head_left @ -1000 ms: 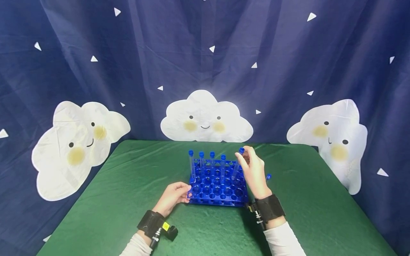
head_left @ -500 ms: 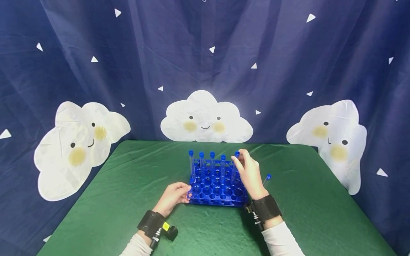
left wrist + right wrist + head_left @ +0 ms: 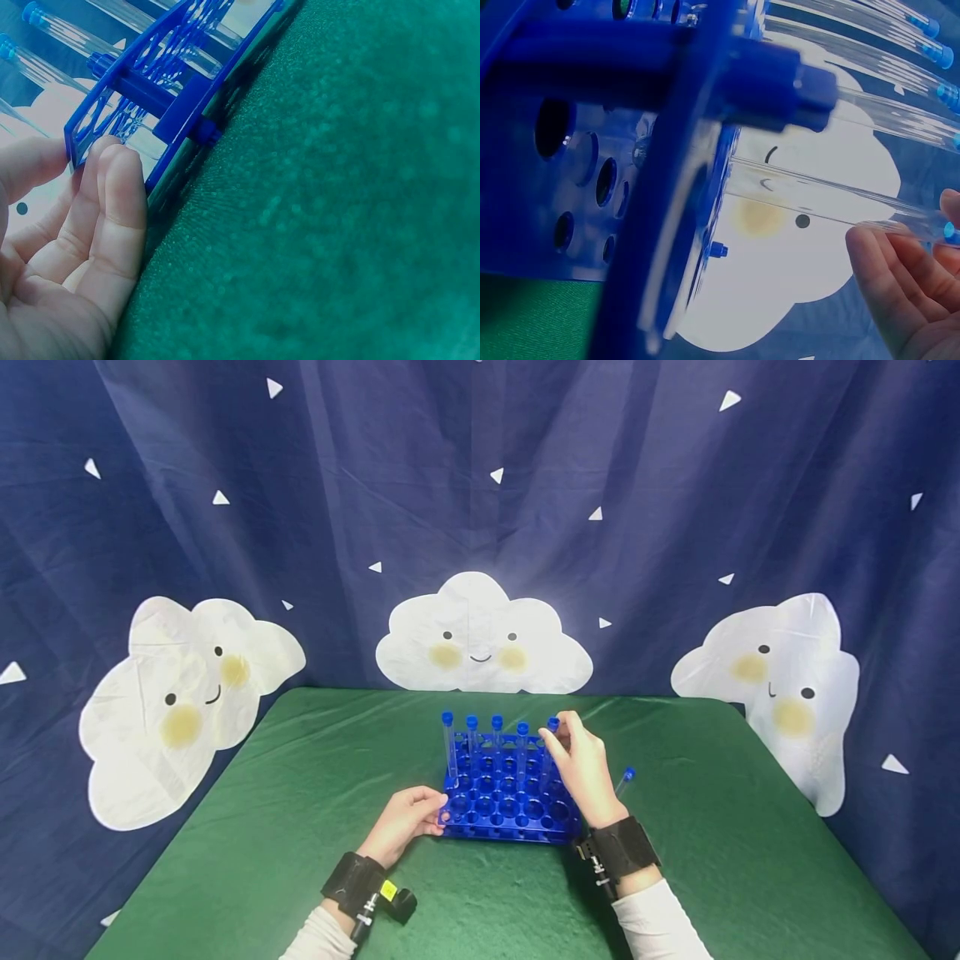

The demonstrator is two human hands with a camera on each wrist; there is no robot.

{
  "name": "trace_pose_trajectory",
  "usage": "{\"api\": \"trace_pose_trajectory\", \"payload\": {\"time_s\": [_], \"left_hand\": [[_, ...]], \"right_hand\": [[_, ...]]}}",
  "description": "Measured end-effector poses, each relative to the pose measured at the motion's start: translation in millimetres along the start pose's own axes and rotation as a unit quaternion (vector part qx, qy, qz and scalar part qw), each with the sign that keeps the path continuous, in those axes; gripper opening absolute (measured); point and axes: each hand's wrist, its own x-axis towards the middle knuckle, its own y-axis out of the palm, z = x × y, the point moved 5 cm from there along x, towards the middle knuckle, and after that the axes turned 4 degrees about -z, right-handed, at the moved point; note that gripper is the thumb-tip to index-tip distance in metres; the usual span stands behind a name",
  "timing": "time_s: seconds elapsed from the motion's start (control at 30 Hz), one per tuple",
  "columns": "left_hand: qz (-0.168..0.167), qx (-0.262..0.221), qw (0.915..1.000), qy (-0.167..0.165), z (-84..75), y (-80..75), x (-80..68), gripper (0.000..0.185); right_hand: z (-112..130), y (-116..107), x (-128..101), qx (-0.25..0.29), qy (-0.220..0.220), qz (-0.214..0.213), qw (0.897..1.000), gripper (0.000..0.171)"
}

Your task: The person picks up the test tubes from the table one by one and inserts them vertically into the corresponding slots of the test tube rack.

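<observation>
A blue test tube rack [image 3: 510, 833] stands on the green cloth. Several clear test tubes with blue caps, one of them a tube [image 3: 451, 752] at the left end, stand in a row in it. My left hand [image 3: 405, 823] grips the rack's front left corner, thumb and fingertips at the edge of its upper plate [image 3: 94, 112]. With my right hand [image 3: 588, 772] I pinch another test tube [image 3: 810, 191] near its blue cap. This tube leans slightly, and its lower end is inside the rack at the right of the row.
Right of the rack, a further blue-capped test tube [image 3: 626, 781] shows slantwise beside my right wrist, its lower part hidden. The green-covered table [image 3: 750, 860] ends at the back against a dark blue curtain [image 3: 480, 510] with white clouds.
My right hand has moved left and slightly down with its test tube, which has lowered into the rack and stands straighter. The left hand stays at the corner.
</observation>
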Motion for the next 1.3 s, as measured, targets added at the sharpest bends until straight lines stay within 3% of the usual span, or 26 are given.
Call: {"api": "trace_pose_trajectory", "payload": {"time_s": [0.6, 0.93, 1.3], "left_hand": [[0.002, -0.001, 1.0000, -0.002, 1.0, -0.3, 1.2, 0.028], [0.002, -0.004, 1.0000, 0.000, 1.0, -0.5, 1.5, 0.027], [0.000, -0.002, 1.0000, -0.003, 1.3, -0.5, 1.8, 0.030]], "right_hand": [[-2.4, 0.7, -0.8, -0.005, 0.019, 0.021, 1.000, 0.028], [0.3, -2.9, 1.7, -0.002, 0.007, 0.010, 1.000, 0.025], [-2.2, -18.2, 7.0, 0.025, 0.032, -0.018, 0.999, 0.032]]}}
